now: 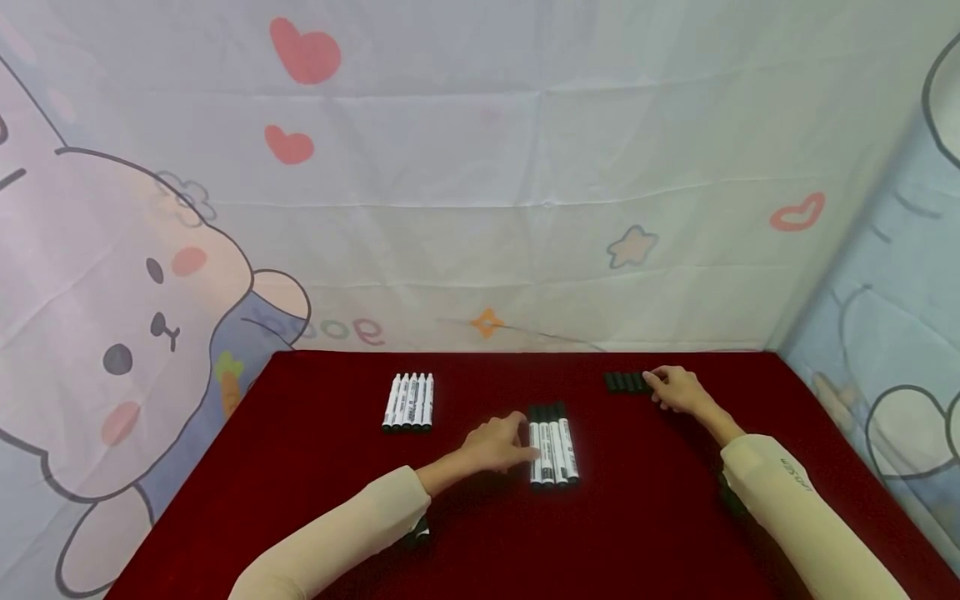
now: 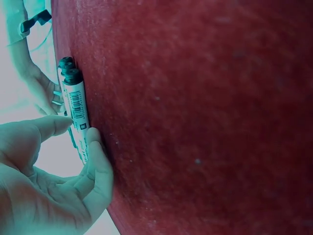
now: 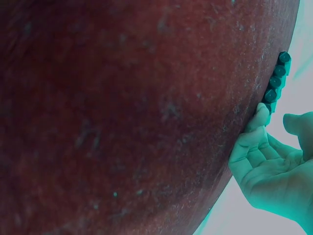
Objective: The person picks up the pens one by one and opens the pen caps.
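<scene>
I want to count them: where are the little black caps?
In the head view, the black caps lie in a row far right on the red table, touching the right hand.

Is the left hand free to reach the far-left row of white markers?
Probably yes: the left hand touches the middle white markers, and only bare red tablecloth separates it from the far-left row of white markers.

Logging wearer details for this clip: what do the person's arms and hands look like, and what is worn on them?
Both arms wear long, close-fitting cream sleeves ending at the wrists. The right sleeve carries small dark lettering, too small to read; the left sleeve shows none. The left hand and right hand are bare, without gloves.
</scene>
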{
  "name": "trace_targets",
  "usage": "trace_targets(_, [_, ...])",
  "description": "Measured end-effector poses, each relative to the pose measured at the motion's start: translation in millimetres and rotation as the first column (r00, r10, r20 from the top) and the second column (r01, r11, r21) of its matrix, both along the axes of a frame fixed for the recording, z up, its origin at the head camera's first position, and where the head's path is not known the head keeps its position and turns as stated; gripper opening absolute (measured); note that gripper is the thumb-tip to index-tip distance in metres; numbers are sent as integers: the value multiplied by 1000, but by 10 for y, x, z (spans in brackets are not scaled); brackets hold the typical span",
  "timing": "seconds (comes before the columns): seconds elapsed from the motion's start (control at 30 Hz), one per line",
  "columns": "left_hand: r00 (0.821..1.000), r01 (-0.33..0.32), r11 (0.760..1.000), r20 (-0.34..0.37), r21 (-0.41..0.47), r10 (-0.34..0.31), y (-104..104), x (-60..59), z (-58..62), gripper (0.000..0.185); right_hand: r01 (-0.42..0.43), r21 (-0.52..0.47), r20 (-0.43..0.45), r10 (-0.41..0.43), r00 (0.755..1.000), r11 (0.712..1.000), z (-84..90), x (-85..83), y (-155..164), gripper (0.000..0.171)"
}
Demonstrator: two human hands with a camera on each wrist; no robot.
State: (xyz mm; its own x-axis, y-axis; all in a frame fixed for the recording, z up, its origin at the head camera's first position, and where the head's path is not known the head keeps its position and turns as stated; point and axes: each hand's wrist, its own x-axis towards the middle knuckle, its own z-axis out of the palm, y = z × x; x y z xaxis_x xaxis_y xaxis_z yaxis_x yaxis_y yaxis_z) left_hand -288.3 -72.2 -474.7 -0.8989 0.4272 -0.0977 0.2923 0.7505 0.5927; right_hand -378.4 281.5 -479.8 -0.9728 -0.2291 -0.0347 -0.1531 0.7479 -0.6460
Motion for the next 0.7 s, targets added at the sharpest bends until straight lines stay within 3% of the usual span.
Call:
trace_targets(0.27, [999, -51, 997, -9, -55, 51, 59, 28, 30, 61, -31, -9, -1, 31, 1000, 999, 29, 58, 31, 54])
trace_targets(0.7, [994, -107, 992, -41, -74, 104, 45, 124, 63, 62, -137, -21, -50, 135, 990, 990, 199, 343, -104, 46])
